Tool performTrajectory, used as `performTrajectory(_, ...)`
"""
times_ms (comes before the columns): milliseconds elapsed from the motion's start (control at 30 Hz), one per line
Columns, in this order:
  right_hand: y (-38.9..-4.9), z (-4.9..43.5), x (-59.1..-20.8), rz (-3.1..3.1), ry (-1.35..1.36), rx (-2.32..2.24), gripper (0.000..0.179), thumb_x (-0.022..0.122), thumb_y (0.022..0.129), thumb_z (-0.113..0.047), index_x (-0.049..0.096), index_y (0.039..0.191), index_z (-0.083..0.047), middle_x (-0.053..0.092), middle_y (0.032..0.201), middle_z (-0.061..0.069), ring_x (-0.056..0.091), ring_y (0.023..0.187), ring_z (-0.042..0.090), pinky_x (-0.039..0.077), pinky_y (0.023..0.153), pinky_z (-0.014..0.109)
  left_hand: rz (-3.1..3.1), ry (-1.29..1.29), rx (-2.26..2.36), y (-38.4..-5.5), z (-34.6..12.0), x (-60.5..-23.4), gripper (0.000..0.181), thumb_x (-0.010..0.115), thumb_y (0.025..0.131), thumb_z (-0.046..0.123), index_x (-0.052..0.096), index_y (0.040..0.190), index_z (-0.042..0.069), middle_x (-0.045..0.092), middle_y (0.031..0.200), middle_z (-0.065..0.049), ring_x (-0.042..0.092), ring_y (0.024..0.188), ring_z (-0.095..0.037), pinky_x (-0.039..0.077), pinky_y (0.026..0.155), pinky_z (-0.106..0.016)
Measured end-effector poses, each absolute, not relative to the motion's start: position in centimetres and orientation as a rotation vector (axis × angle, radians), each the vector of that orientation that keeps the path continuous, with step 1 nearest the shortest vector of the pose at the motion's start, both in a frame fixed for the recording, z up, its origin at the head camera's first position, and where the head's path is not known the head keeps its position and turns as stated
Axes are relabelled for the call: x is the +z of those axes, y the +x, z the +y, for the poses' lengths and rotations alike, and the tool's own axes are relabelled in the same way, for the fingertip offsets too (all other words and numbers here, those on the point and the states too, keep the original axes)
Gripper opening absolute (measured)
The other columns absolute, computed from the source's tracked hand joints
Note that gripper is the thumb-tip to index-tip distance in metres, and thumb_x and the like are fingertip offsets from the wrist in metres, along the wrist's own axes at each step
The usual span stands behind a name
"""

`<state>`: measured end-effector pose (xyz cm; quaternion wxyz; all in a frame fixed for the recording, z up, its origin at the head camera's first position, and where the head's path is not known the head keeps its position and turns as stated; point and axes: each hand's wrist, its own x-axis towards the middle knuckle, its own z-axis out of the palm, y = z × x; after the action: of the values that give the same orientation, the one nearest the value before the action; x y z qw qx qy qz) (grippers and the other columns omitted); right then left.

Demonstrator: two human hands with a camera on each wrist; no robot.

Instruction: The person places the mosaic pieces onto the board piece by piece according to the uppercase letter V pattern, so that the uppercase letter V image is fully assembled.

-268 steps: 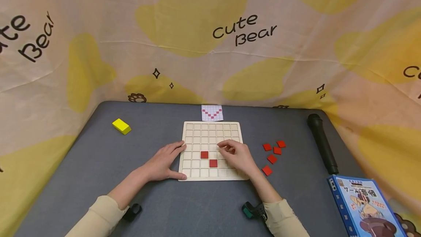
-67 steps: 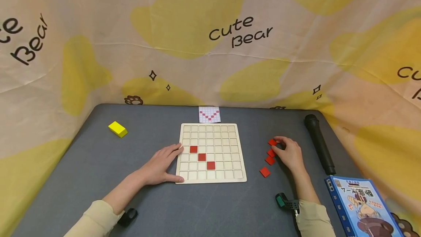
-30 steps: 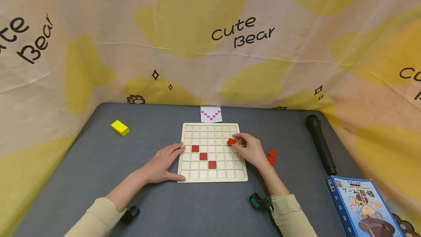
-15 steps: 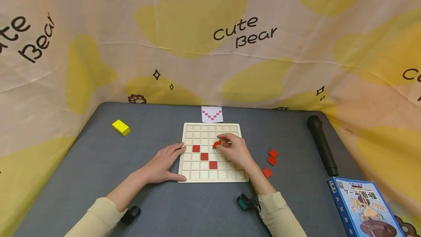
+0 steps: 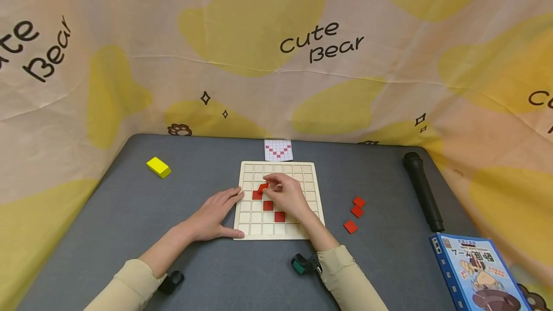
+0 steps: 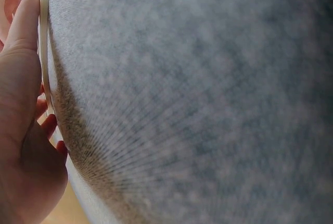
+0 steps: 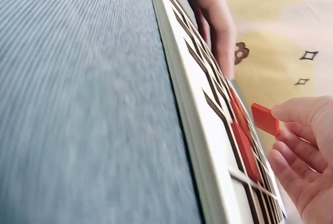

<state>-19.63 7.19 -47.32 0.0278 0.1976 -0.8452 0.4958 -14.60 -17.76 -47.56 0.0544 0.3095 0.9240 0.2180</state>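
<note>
A pale wooden grid board (image 5: 298, 229) lies on the grey table, with three red square tiles set in its cells in a diagonal: an upper-left tile (image 5: 257, 195), a middle tile (image 5: 268, 205) and a lower tile (image 5: 280, 217). My right hand (image 5: 288, 197) pinches another red tile (image 5: 262, 188) between thumb and fingers, just above the upper-left one. In the right wrist view that held tile (image 7: 265, 119) is lifted clear of the board. My left hand (image 5: 214, 213) rests at the board's left edge, fingers and thumb extended along it.
Three loose red tiles (image 5: 357, 211) lie right of the board. A small card (image 5: 278, 150) with a V of pink squares lies behind it. A yellow block (image 5: 159, 167) is at left; a black microphone (image 5: 423, 191) and a blue box (image 5: 481, 272) are at right.
A third tile has joined the diagonal on the board. My right hand has since picked up another tile from the right and carried it leftward over the board. The left hand has stayed put.
</note>
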Motion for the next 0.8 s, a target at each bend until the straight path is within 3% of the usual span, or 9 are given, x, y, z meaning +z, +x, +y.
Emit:
performTrajectory(267,-20.2,5.2,-47.6,-2.635,0.604,1.523,0.03,0.072,0.088,-0.01,0.068,0.118,-0.007,0.068,0.11,0.005,0.065,0.097,0.017,0.053,0.085,0.025,2.809,0.948,0.664,-14.7,-17.8,-47.8,0.105,0.066,0.077,0.07,0.034,0.15,0.003,0.029,0.156,-0.015,0.028,0.142,-0.033,0.024,0.112,-0.055)
performTrajectory(567,-20.9,3.7,-47.9,-2.724,0.65,1.29,0.027,0.073,0.087,-0.011,0.071,0.115,-0.011,0.069,0.108,0.002,0.06,0.094,0.016,0.049,0.084,0.03,2.814,0.954,0.658,-14.8,-18.0,-47.9,0.105,0.064,0.076,0.072,0.034,0.151,0.004,0.029,0.156,-0.015,0.028,0.141,-0.033,0.024,0.111,-0.056)
performTrajectory(800,-21.0,3.4,-48.0,-2.751,0.677,1.206,0.024,0.072,0.087,-0.011,0.073,0.111,-0.012,0.07,0.109,0.0,0.061,0.105,0.019,0.046,0.094,0.035,2.807,0.951,0.665,-14.7,-18.0,-47.9,0.105,0.065,0.077,0.071,0.033,0.151,0.004,0.028,0.156,-0.015,0.028,0.142,-0.034,0.024,0.111,-0.057)
